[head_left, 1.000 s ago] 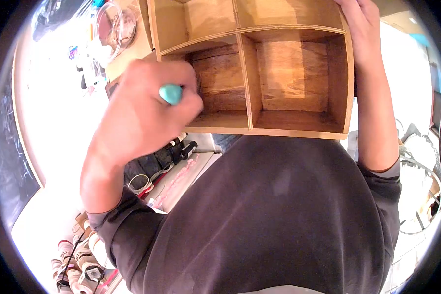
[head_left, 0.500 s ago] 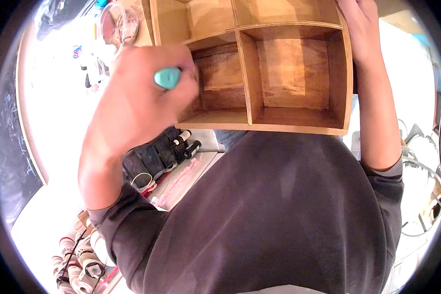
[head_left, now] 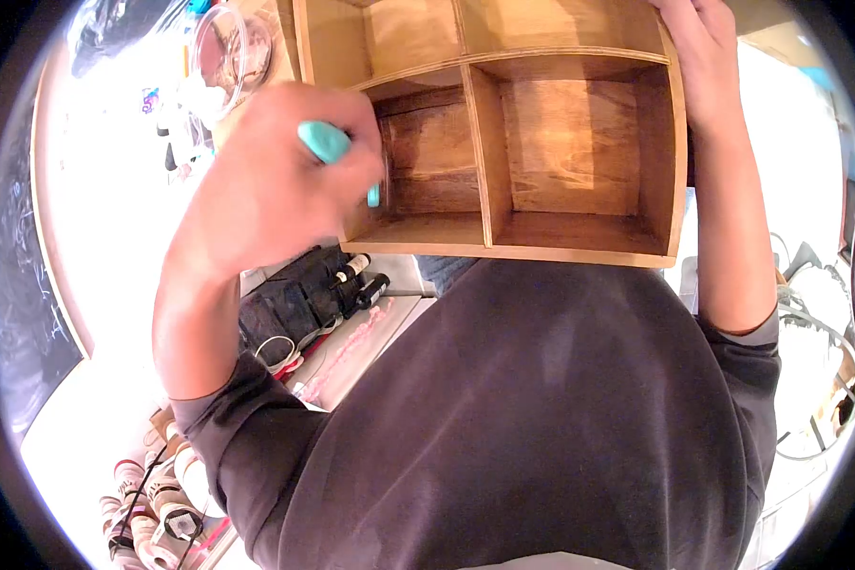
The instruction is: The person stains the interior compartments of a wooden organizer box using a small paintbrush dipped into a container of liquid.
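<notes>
A wooden box (head_left: 484,249) with divided compartments is tipped toward me, its top cut off by the frame. My left hand (head_left: 275,176) is closed around a teal-handled tool (head_left: 325,142). The rounded handle end sticks out of the fist, and a bit of teal shows below the fingers. Its working end is hidden, so I cannot tell the tool's kind. This fist is at the box's left side, in front of the lower left compartment. At the upper right, my right hand (head_left: 701,57) grips the box's right side, fingers partly out of frame.
A clear round plastic container (head_left: 230,57) stands at the upper left on a wooden surface. Below the left forearm is a black bag (head_left: 299,294) with small bottles. Several paint bottles (head_left: 152,513) lie at the lower left. White cables (head_left: 826,332) hang at the right.
My left hand has turned slightly and the teal handle has tilted, with more of it showing below the fingers. The box has shifted down a little; the right hand keeps its hold.
</notes>
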Motion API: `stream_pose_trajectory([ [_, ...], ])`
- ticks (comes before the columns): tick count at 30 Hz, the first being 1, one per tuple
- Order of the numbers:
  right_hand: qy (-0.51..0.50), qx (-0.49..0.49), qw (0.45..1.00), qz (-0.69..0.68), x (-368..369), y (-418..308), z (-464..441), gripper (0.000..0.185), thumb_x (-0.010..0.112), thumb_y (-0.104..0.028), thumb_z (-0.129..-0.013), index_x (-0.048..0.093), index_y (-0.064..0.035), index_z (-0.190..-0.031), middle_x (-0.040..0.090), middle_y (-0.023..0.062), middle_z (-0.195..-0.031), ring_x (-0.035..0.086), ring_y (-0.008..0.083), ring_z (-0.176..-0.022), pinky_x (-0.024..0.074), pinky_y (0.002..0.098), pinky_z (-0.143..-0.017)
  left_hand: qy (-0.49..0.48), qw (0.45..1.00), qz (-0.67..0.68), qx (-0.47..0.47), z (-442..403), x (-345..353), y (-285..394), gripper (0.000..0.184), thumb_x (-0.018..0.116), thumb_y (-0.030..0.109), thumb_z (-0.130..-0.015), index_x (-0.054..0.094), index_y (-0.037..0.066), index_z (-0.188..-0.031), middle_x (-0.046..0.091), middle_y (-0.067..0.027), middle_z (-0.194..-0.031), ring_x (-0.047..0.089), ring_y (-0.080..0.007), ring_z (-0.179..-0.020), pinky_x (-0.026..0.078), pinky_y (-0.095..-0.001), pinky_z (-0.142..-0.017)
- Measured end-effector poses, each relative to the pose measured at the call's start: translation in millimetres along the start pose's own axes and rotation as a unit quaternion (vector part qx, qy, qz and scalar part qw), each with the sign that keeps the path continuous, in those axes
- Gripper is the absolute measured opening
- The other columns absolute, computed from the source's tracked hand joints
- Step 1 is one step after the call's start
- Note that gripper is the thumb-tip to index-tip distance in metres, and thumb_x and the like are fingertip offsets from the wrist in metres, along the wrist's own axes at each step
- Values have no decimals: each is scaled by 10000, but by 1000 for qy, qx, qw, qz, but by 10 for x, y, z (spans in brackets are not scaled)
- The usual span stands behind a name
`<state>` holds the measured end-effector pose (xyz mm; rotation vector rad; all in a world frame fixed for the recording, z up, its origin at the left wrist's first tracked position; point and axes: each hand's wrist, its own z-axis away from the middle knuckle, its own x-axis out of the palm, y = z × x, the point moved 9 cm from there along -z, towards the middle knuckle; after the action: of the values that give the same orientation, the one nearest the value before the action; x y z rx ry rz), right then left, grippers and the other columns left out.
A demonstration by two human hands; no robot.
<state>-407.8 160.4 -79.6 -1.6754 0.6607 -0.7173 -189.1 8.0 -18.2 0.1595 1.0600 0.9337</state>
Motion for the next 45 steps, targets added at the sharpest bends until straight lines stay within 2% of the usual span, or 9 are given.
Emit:
stream_pose_trajectory([
  [3,-47,22,998,-33,9,25,-18,376,578,-196,-995,662,79,-1237,701,64,-1059,631,125,-933,492,259,-822,123,981,-101,109,40,-172,224,101,599,33,-856,625,-46,-799,619,-80,-628,612,-138,-609,452,-303,-553],
  [7,-25,2,999,-22,59,18,-8,386,571,-190,-997,651,79,-1263,698,64,-1081,633,127,-949,491,256,-832,8,976,-149,158,42,206,220,91,591,29,-874,649,-31,-839,642,-85,-640,612,-130,-599,447,-289,-533],
  [14,-60,23,995,-73,29,52,-35,406,563,-182,-998,636,86,-1294,696,83,-1124,639,147,-991,497,271,-864,41,978,206,17,45,-133,92,162,539,2,-931,697,-32,-947,669,-69,-658,567,-79,-481,394,-208,-427],
  [20,4,-3,999,-35,89,-26,29,423,567,-193,-992,633,90,-1300,698,94,-1137,640,158,-1000,498,285,-873,-19,973,228,35,132,176,-69,152,555,-3,-920,694,-42,-966,674,-60,-695,585,-84,-524,424,-219,-471],
  [22,13,-4,999,-30,86,-30,32,433,565,-197,-990,630,92,-1305,698,98,-1139,640,162,-1003,497,286,-875,59,987,-56,138,192,-17,-21,167,539,-9,-911,694,-40,-966,672,-59,-708,600,-85,-566,437,-228,-503],
  [28,-22,15,1000,0,52,17,0,447,561,-203,-989,624,97,-1314,699,99,-1131,637,164,-1008,492,275,-879,20,968,239,74,170,274,79,168,531,-26,-910,691,-34,-958,677,-55,-714,590,-86,-572,438,-232,-523],
  [33,-32,18,999,-15,-30,62,-50,431,564,-205,-993,632,98,-1292,698,90,-1125,634,157,-1006,491,272,-876,138,981,9,137,247,-50,99,134,576,21,-904,692,-45,-893,684,-56,-725,596,-94,-595,443,-248,-550],
  [35,97,55,982,150,-373,289,-83,603,640,-302,-960,585,130,-1378,666,156,-1260,601,190,-1169,419,273,-1038,129,980,79,132,284,-96,189,137,588,38,-907,699,-42,-910,688,-63,-735,607,-103,-620,449,-253,-566],
  [45,70,57,988,123,-151,106,-24,550,663,-270,-963,611,109,-1358,682,138,-1248,610,184,-1133,447,299,-1020,120,966,156,167,292,-57,143,81,630,-11,-889,685,-41,-939,675,-85,-764,650,-146,-720,495,-306,-645],
])
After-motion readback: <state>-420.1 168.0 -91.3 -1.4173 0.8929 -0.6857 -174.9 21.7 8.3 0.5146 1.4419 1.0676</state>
